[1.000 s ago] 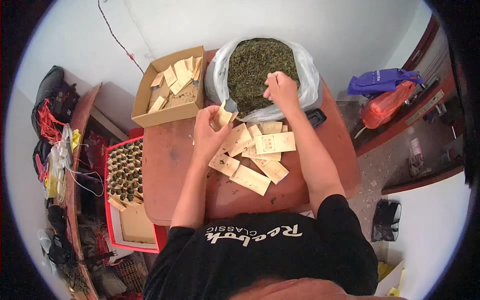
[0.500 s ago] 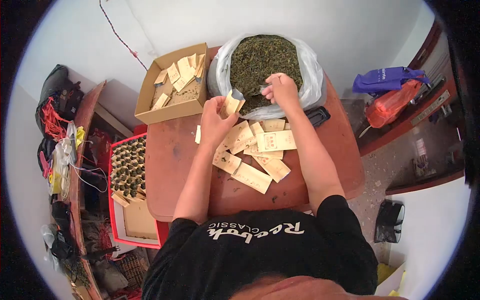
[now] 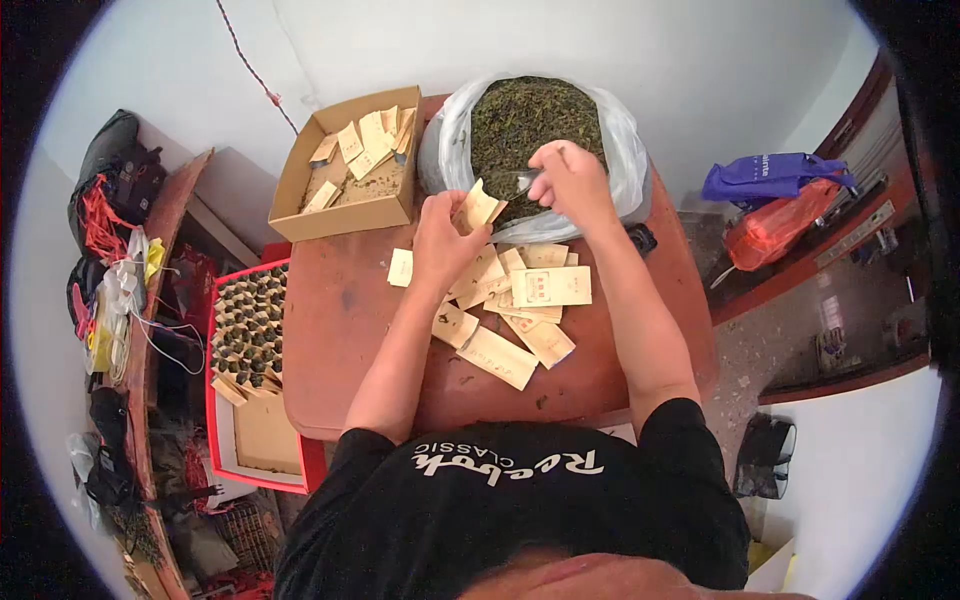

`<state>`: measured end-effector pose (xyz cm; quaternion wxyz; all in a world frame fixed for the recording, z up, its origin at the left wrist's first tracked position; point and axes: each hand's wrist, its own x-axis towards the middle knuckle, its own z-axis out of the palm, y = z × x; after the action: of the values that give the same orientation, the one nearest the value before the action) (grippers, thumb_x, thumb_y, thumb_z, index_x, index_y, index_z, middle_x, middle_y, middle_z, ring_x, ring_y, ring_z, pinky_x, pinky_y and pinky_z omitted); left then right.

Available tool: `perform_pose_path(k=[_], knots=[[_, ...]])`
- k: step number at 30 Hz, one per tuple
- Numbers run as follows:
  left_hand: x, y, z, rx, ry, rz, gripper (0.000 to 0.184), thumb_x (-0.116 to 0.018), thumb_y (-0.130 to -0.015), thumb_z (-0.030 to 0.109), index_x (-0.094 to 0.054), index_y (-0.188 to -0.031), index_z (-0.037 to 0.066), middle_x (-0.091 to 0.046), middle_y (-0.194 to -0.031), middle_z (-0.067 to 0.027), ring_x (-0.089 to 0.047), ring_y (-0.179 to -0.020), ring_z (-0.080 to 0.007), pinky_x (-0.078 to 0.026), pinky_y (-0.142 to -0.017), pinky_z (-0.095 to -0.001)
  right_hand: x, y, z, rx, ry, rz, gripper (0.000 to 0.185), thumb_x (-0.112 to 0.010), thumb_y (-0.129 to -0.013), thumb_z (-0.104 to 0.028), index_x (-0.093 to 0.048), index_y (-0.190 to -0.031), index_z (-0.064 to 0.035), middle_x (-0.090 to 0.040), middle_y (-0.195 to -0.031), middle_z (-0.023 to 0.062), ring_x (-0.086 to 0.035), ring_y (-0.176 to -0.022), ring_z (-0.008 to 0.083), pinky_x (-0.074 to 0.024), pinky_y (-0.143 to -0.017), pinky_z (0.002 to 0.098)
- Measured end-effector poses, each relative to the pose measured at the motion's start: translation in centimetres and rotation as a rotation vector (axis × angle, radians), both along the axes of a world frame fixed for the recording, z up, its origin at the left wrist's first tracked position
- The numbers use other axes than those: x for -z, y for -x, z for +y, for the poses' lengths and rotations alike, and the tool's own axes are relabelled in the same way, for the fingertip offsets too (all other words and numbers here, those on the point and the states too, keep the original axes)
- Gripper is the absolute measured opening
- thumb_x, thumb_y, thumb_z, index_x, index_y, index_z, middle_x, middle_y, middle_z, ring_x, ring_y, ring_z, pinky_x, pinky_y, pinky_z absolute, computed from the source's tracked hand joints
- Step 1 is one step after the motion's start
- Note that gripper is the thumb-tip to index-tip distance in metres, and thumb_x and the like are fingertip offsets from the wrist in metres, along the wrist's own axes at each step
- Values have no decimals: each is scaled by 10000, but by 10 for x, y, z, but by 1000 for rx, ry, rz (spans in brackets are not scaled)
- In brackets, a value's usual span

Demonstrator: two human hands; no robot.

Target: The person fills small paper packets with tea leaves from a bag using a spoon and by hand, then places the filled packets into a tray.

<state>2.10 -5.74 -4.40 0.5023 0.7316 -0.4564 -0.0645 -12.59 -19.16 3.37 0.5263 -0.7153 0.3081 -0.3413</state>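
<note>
My left hand [image 3: 446, 240] is closed around a small tan paper packet [image 3: 480, 206] with its mouth tilted up, at the near edge of the plastic bag [image 3: 628, 150]. In my right hand [image 3: 574, 186] is a small spoon [image 3: 526, 180], its metal end pointing at the packet's mouth; most of it is hidden by my fingers. Dark green dried leaves [image 3: 535, 120], like tea, fill the bag. Below my hands, several flat printed packets [image 3: 552, 286] lie scattered on the reddish table [image 3: 340, 330].
A cardboard box [image 3: 290, 205] with more packets stands at the table's back left. Lower left, a red-rimmed box [image 3: 222, 440] holds many upright filled packets [image 3: 248, 325]. A dark object [image 3: 641, 238] lies right of the bag. Cluttered shelves [image 3: 150, 400] line the left.
The spoon has come out from over the leaves to the packet's mouth. My left hand has moved slightly right with the packet, and the whole view has shifted a little.
</note>
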Motion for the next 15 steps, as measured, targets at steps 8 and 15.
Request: perform_pose_path(k=[8, 15], knots=[[2, 2, 7, -4, -8, -9, 491, -790, -715, 140, -580, -1141, 14, -590, -1085, -114, -597, -1006, -234, -480, -905, -350, -1, 3, 25, -64, 585, 4, 234, -492, -977, -195, -632, -949, -9, -661, -643, 128, -695, -641, 243, -524, -622, 366], [14, -8, 13, 12, 51, -10, 462, -790, -721, 110, -591, -1127, 15, -607, -1074, -92, -610, -986, -199, -482, -898, -323, 5, 14, -10, 30, 262, 192, 308, -524, -975, -252, -617, -856, 16, -659, -642, 90, -611, -542, 132, -493, -539, 282]])
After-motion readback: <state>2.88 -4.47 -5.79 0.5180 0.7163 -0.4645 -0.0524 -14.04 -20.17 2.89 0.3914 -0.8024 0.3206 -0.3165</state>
